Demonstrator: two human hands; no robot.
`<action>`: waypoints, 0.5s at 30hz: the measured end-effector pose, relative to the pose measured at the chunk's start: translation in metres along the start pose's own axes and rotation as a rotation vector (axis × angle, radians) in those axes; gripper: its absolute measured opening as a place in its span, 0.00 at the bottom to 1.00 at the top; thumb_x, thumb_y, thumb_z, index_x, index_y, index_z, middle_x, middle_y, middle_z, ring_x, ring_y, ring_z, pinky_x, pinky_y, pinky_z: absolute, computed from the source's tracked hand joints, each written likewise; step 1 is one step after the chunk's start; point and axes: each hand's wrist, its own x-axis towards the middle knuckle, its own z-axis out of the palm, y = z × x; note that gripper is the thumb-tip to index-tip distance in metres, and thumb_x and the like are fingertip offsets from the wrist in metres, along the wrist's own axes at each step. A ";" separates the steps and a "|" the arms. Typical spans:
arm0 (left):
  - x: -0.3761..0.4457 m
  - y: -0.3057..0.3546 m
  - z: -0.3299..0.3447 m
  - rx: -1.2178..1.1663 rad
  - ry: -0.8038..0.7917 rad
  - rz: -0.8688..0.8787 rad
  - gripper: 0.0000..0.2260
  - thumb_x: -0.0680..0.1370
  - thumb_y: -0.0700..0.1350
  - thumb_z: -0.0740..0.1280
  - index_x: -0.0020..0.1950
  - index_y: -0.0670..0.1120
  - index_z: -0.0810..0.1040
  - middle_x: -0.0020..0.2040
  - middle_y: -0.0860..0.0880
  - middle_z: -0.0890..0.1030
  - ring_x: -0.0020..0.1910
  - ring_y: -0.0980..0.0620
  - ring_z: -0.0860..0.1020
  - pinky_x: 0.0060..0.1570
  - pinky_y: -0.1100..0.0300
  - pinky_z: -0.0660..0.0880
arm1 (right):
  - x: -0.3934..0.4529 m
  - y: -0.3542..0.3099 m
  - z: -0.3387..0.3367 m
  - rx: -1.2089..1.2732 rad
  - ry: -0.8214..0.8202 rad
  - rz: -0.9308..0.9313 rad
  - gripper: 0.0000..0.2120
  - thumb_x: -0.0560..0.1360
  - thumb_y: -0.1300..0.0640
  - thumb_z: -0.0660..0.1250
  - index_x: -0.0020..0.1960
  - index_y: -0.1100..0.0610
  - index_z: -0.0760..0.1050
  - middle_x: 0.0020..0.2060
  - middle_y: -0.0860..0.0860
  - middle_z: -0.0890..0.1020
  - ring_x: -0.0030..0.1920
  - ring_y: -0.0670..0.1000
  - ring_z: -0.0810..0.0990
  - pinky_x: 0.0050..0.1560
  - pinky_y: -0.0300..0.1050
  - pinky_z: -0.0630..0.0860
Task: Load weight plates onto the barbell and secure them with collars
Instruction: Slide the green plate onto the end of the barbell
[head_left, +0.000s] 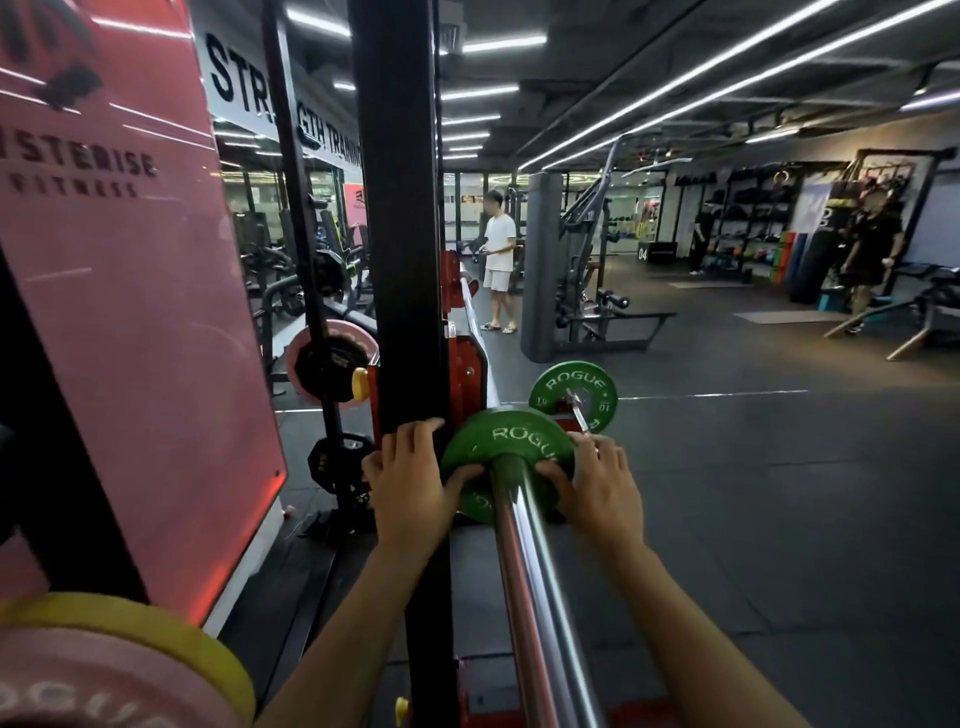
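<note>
Chrome steel barbell sleeve (540, 597) carries a green round weight plate (511, 441); left hand (410, 483) and right hand (597, 483) grip its edges, thumbs pressing its face, fingertips hidden behind

Commercial gym. Wall lettering (291, 111) at 11 o'clock reads "STRENGTH TRAINING"; black rack upright (400, 208) at 12; cable machine (587, 249) and punching bag (815, 260) toward 2 (rubber floor (753, 467), strip ceiling lights (675, 88)).
</note>
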 end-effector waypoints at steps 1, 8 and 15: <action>-0.001 0.001 -0.001 0.010 -0.006 -0.010 0.32 0.71 0.66 0.69 0.65 0.46 0.74 0.58 0.45 0.79 0.57 0.41 0.76 0.55 0.42 0.68 | -0.001 -0.002 -0.002 0.003 0.004 0.010 0.30 0.74 0.34 0.62 0.62 0.59 0.73 0.53 0.57 0.77 0.52 0.59 0.77 0.42 0.52 0.77; -0.025 0.011 -0.014 0.035 0.063 0.020 0.26 0.77 0.61 0.64 0.69 0.47 0.74 0.63 0.47 0.77 0.60 0.44 0.75 0.58 0.44 0.69 | -0.020 -0.011 -0.035 0.072 0.042 0.006 0.26 0.78 0.38 0.61 0.70 0.52 0.67 0.60 0.51 0.75 0.58 0.52 0.73 0.47 0.47 0.76; -0.067 0.027 -0.053 0.020 0.055 -0.048 0.27 0.77 0.61 0.60 0.70 0.46 0.73 0.67 0.47 0.75 0.66 0.46 0.71 0.62 0.44 0.66 | -0.060 -0.011 -0.075 0.081 0.003 -0.013 0.27 0.80 0.38 0.57 0.73 0.51 0.64 0.63 0.52 0.74 0.62 0.52 0.72 0.53 0.52 0.78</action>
